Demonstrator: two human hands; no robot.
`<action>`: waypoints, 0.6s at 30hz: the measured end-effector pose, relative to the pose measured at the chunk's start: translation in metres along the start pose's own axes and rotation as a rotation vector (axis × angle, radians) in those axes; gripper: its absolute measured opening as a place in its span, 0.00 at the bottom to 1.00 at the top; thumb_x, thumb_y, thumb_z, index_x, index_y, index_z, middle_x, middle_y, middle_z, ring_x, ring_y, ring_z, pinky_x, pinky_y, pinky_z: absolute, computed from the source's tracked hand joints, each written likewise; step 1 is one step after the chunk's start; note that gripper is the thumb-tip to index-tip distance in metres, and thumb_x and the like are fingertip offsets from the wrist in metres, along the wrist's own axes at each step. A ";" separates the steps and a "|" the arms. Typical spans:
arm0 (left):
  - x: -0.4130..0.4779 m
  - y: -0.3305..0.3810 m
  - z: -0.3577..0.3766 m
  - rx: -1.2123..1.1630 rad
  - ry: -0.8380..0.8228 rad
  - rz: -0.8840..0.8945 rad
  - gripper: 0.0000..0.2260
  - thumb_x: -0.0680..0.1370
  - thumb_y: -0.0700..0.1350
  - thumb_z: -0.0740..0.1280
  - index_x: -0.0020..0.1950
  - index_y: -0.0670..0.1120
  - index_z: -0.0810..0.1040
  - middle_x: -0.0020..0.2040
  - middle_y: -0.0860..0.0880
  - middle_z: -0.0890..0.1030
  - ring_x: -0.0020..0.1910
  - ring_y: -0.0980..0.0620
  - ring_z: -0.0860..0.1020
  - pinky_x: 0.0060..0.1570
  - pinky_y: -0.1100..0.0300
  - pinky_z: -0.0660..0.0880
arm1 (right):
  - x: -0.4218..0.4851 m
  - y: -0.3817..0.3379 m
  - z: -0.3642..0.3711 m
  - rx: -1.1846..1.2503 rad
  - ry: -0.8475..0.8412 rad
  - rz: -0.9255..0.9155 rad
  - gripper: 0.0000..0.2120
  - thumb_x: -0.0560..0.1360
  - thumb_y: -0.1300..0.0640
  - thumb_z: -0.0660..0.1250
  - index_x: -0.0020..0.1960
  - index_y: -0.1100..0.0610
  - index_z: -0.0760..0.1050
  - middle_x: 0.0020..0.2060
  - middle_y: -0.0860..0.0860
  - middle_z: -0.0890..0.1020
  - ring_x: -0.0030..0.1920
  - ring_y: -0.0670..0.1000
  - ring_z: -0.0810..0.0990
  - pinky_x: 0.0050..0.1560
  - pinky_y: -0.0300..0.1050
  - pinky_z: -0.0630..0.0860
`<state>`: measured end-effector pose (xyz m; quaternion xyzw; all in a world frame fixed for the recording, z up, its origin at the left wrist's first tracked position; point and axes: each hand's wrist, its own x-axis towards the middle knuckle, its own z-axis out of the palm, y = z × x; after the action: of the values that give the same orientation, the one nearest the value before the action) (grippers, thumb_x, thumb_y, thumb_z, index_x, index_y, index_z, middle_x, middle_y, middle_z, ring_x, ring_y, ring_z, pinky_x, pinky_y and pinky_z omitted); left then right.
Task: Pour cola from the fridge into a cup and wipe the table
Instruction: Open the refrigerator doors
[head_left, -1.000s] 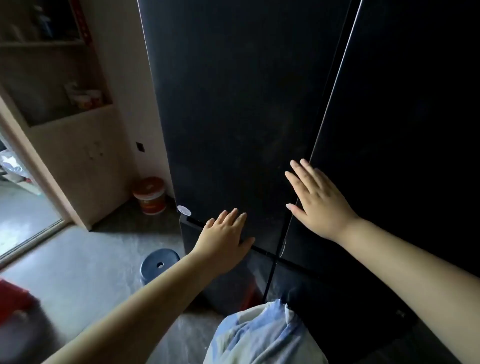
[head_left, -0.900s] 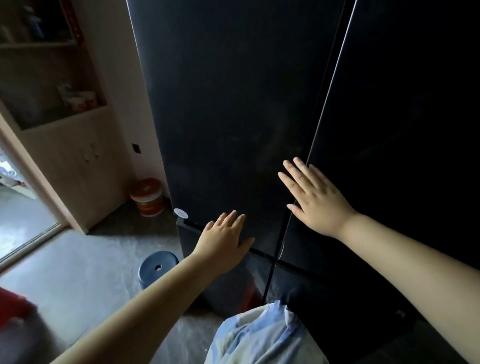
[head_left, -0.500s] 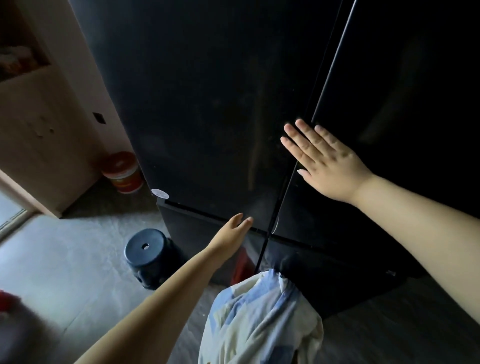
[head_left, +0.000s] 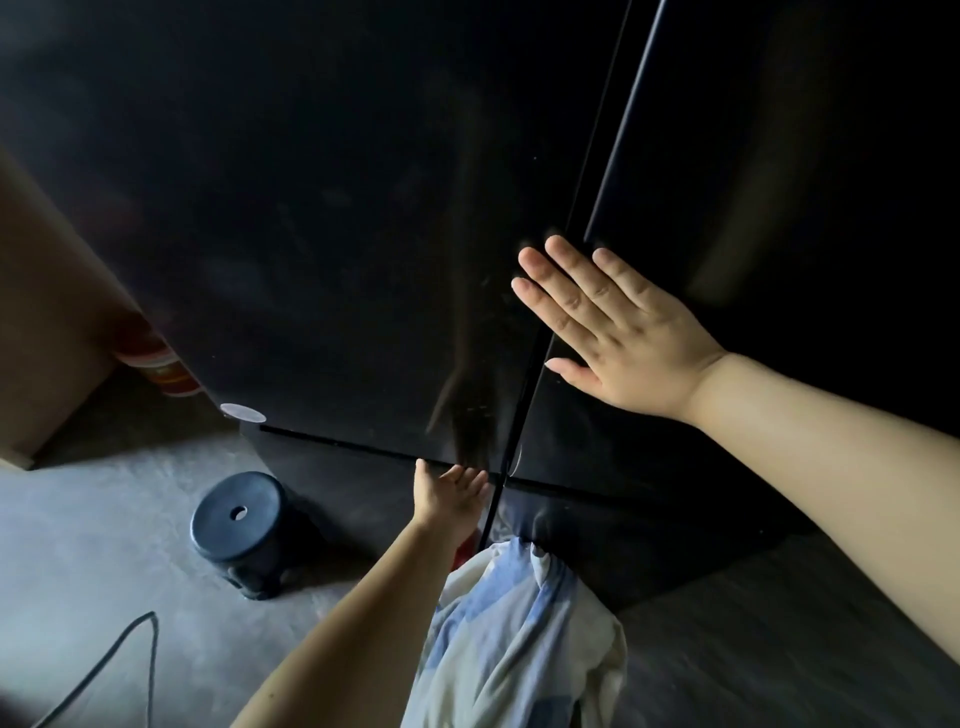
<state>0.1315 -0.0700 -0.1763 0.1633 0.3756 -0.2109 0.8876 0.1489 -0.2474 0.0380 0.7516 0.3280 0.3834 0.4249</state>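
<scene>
Standing close to the black fridge (head_left: 753, 493), I have both doors shut in front of me, so the cola must be behind them; neither it nor a cup is in sight. My right hand (head_left: 618, 332) lies flat with the fingers straight and spread, crossing the vertical seam (head_left: 602, 161) between the two doors. My left hand (head_left: 449, 496) reaches lower, fingers extended, tips at the bottom edge of the left door (head_left: 311, 234), just beside the seam. I cannot tell whether the tips are in the gap there.

I judge the door to be heavy and rigid, held shut by its seal. Its glossy face shows no handle and would be slippery under a flat palm. The bottom edge, where my left fingers are, looks like the place to hook and pull, and I expect a firm, steady tug is needed. A dark stool (head_left: 239, 525) stands on the floor to the left, clear of me.
</scene>
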 end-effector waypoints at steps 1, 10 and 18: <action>0.003 -0.001 0.001 -0.037 0.003 0.012 0.32 0.80 0.59 0.47 0.76 0.39 0.50 0.77 0.40 0.52 0.75 0.42 0.53 0.72 0.50 0.50 | 0.000 0.000 0.000 -0.007 0.000 -0.002 0.34 0.80 0.39 0.43 0.76 0.62 0.48 0.76 0.56 0.52 0.75 0.55 0.53 0.73 0.50 0.54; 0.019 -0.003 -0.007 -0.121 0.029 0.037 0.32 0.80 0.61 0.45 0.76 0.40 0.51 0.77 0.41 0.52 0.75 0.43 0.53 0.73 0.49 0.51 | 0.001 -0.001 0.002 -0.011 0.014 0.003 0.34 0.79 0.39 0.44 0.76 0.61 0.48 0.75 0.57 0.50 0.75 0.55 0.52 0.73 0.50 0.52; 0.009 -0.004 -0.015 -0.131 0.009 0.049 0.31 0.81 0.60 0.45 0.76 0.39 0.53 0.77 0.40 0.54 0.75 0.42 0.54 0.73 0.49 0.52 | -0.002 -0.002 -0.006 0.059 -0.040 0.033 0.33 0.80 0.40 0.45 0.76 0.60 0.44 0.76 0.56 0.48 0.75 0.57 0.46 0.74 0.51 0.46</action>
<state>0.1263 -0.0685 -0.1936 0.1150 0.3884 -0.1632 0.8996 0.1429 -0.2459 0.0381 0.7767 0.3180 0.3654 0.4026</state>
